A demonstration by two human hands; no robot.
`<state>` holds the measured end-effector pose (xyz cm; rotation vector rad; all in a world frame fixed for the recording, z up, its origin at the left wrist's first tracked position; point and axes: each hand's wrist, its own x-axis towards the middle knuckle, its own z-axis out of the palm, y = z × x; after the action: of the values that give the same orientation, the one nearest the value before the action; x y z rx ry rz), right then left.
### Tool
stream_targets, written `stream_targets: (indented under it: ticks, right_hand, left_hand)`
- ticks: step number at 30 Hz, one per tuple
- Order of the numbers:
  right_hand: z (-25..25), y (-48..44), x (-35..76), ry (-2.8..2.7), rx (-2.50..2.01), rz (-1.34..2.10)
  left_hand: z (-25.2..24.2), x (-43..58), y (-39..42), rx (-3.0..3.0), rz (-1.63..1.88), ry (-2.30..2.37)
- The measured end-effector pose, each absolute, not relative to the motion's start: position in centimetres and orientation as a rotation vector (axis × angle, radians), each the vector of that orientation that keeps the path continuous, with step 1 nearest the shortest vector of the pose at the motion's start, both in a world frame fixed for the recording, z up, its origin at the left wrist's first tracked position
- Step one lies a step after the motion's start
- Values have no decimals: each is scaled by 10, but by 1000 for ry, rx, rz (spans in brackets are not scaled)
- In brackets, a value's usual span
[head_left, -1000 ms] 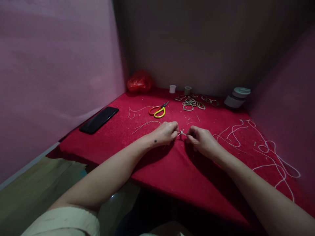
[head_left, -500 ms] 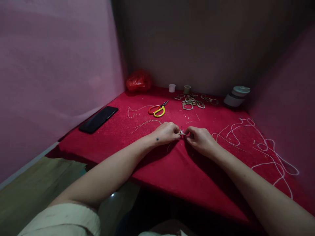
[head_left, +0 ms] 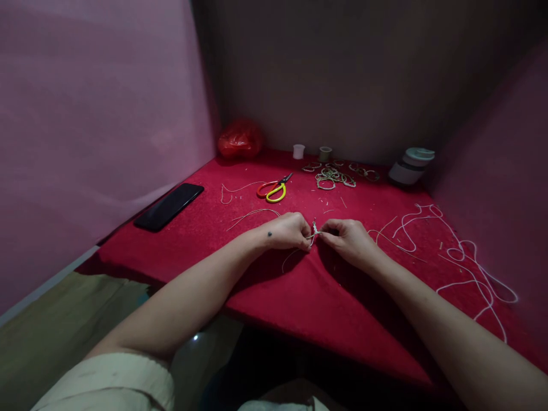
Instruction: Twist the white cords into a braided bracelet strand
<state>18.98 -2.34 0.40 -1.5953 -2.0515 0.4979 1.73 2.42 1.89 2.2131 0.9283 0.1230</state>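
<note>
A short piece of knotted pale cord (head_left: 315,228) stands between my two hands, just above the red cloth. My left hand (head_left: 292,230) is closed, its fingertips pinching a strand on the left side of the knots. From the other side my right hand (head_left: 347,238) pinches a strand between thumb and forefinger. A thin loose end trails on the cloth below my left hand. Beyond the hands lie scissors (head_left: 276,191) with one red and one yellow handle, their blades pointing away to the right.
Several knotted cord rings (head_left: 331,177) lie at the back, near a white spool (head_left: 298,151) and an olive spool (head_left: 325,153). A lidded jar (head_left: 411,166) stands back right, a red plastic bag (head_left: 241,139) back left. A black phone (head_left: 169,206) lies left; loose pink-white cord (head_left: 464,251) spreads right.
My hands have shifted slightly, and more of the knotted cord now shows between them. The fingers of my left hand have drawn a little left and down.
</note>
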Motion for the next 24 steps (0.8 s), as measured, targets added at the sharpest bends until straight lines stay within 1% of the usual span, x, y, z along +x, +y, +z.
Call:
stream_targets:
  ticks: [6, 10, 13, 16, 19, 24]
  right_hand:
    - [4, -25, 189, -1988, -1523, 586]
    - [4, -25, 188, -1976, -1515, 604]
    - [3, -24, 189, -1962, -1537, 609]
    - [3, -24, 190, -1954, -1534, 605]
    - [3, -23, 190, -1932, -1511, 613]
    - [2, -22, 189, -1884, -1506, 648]
  left_hand:
    - [28, 9, 26, 2219, -11, 856]
    - [36, 4, 27, 2305, -15, 948]
    - [39, 2, 27, 2232, 67, 1029]
    - [37, 5, 24, 2014, 210, 1020]
    - [28, 12, 22, 1847, 270, 1027]
    - [13, 26, 20, 1750, 359, 1060]
